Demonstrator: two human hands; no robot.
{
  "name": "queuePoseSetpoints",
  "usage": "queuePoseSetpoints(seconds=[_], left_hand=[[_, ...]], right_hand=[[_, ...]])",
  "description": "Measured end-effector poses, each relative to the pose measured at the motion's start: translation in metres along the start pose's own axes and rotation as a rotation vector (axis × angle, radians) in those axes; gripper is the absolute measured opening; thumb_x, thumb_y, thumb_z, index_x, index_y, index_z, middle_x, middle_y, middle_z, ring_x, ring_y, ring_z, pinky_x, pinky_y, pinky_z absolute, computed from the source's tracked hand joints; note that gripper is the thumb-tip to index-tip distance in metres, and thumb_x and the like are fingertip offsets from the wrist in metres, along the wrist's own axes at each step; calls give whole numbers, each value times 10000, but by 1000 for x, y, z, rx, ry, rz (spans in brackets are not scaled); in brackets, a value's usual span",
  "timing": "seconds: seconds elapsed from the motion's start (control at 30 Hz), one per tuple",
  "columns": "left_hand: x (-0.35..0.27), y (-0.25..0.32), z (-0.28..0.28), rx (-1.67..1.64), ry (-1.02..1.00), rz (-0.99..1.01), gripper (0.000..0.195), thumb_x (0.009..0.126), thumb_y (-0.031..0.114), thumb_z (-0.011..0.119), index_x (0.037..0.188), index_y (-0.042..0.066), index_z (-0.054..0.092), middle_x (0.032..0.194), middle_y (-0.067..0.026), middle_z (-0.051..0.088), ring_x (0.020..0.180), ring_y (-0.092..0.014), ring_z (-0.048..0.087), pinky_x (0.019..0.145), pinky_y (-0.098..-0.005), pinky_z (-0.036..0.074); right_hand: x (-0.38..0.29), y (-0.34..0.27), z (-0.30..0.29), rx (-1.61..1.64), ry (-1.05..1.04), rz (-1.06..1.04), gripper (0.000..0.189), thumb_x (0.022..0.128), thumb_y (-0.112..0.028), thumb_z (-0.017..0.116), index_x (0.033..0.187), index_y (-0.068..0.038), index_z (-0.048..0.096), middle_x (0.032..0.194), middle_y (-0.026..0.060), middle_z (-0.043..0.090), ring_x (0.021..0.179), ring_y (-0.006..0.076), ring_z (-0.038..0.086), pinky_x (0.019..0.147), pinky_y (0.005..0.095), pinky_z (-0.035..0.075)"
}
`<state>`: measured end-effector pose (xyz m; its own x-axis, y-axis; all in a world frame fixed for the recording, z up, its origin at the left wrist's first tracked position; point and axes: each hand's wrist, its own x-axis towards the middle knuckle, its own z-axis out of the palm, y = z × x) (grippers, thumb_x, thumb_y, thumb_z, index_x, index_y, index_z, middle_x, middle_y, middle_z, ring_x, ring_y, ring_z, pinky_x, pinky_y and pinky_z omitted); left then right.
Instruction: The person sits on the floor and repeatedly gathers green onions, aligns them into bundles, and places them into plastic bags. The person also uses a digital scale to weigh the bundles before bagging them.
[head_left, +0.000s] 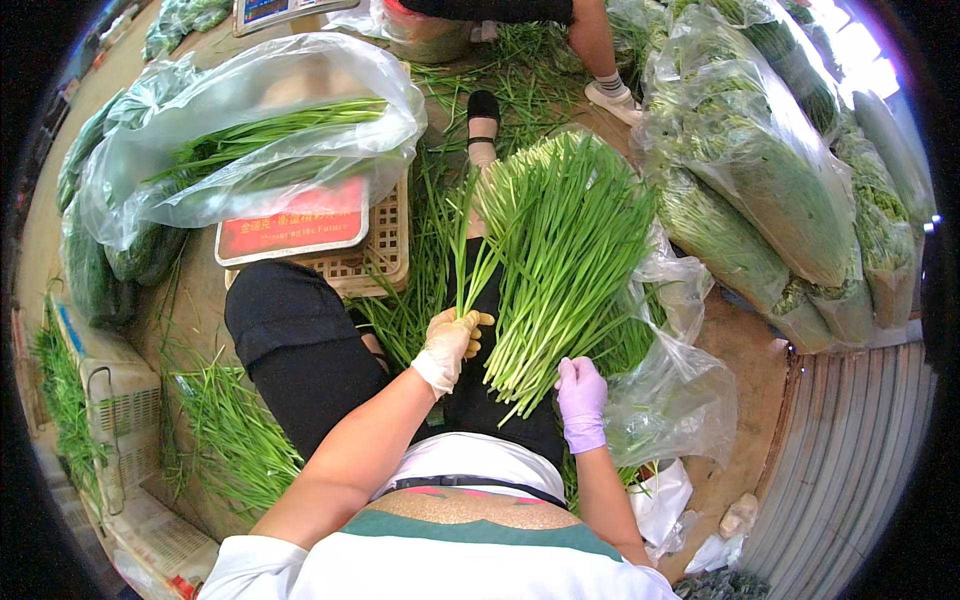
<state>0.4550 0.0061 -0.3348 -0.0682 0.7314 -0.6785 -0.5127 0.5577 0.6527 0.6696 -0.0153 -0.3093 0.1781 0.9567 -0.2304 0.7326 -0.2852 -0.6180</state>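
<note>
My left hand (450, 345), in a pale cream glove, grips a few thin stalks of Chinese chives (472, 274) that point away from me. A large loose bunch of green chives (574, 262) lies over my right leg, its pale cut ends towards me. My right hand (581, 394), in a purple glove, is curled beside those ends at the bunch's right edge. Whether its fingers pinch a stalk is not visible. A clear plastic bag (675, 390) spreads beside and under the bunch on the right.
Clear bags of vegetables (757, 157) are stacked at right. At left, an open plastic bag with chives (285, 135) rests on a red-topped scale platform (300, 225) by a plastic crate (390, 240). Loose chives (232, 427) litter the floor. Another person's leg (592, 45) is ahead.
</note>
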Motion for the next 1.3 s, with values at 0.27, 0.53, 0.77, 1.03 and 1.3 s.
queuePoseSetpoints(seconds=[0.27,0.53,0.77,1.03,1.3], left_hand=[[-17,7,-3,60,-19,-28,161,880,196,584,869,68,681,558,71,387,408,-51,272,374,-215,230],[-15,11,-3,-77,35,-95,219,894,205,519,833,46,656,495,83,298,399,-56,228,398,-243,219],[-7,0,-6,-56,51,-121,237,886,213,511,810,43,658,481,70,293,382,-87,231,401,-266,241],[-17,2,1,130,-101,-74,278,717,238,723,887,59,595,643,14,515,452,-79,405,379,-242,313],[-10,-16,1,287,-212,-15,467,638,149,783,1031,-3,582,838,-72,621,731,-195,589,694,-305,465]], right_hand=[[0,-11,5,-251,-214,15,383,787,-392,621,692,-23,591,649,152,617,622,321,610,616,403,474],[-25,-82,-91,720,9,71,58,860,-72,598,846,-26,566,735,56,593,577,93,548,453,203,445],[-7,-122,-108,792,193,-242,115,856,-58,587,959,-6,580,930,98,618,650,87,538,544,206,466],[59,-84,6,71,-296,-288,208,843,-173,601,936,4,658,672,-8,565,621,84,479,574,254,406],[59,-28,-9,-294,-255,-178,304,853,-334,537,897,-54,644,847,184,634,797,395,589,704,436,470]])
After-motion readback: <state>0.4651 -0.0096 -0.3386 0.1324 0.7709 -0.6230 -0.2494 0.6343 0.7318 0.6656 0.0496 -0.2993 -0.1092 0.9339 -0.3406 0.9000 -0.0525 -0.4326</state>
